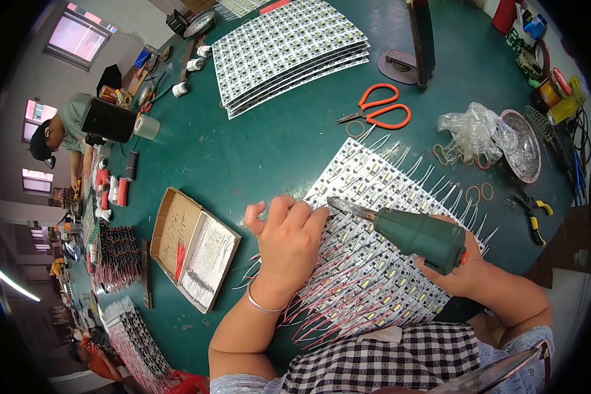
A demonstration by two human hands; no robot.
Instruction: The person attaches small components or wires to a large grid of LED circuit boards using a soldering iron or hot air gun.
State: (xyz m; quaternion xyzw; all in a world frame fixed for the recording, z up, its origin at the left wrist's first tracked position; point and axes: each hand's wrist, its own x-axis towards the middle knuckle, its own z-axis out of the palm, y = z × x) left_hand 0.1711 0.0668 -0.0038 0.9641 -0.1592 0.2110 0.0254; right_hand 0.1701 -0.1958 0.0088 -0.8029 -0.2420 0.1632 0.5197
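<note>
In my right hand (456, 279) is a green soldering gun (417, 240), its dark tip reaching left over the upper left part of a white circuit board panel (351, 161). Rows of small components cover the panel, with red and white wires (322, 308) sticking out along its edges. My left hand (285, 246) rests at the panel's left edge, fingers bent and thumb tucked in close to the tip. What its fingertips pinch is too small to make out. Left of this hand lies an open cardboard box (171, 226) with short white wires (210, 253) and some red ones (180, 261).
Orange-handled scissors (394, 117) lie beyond the panel, below a stack of board panels (289, 49). At right are a crumpled plastic bag (476, 131), a round dish (525, 148), rubber bands (486, 191) and yellow-black pliers (535, 220). A co-worker (72, 125) bends over the table's far left.
</note>
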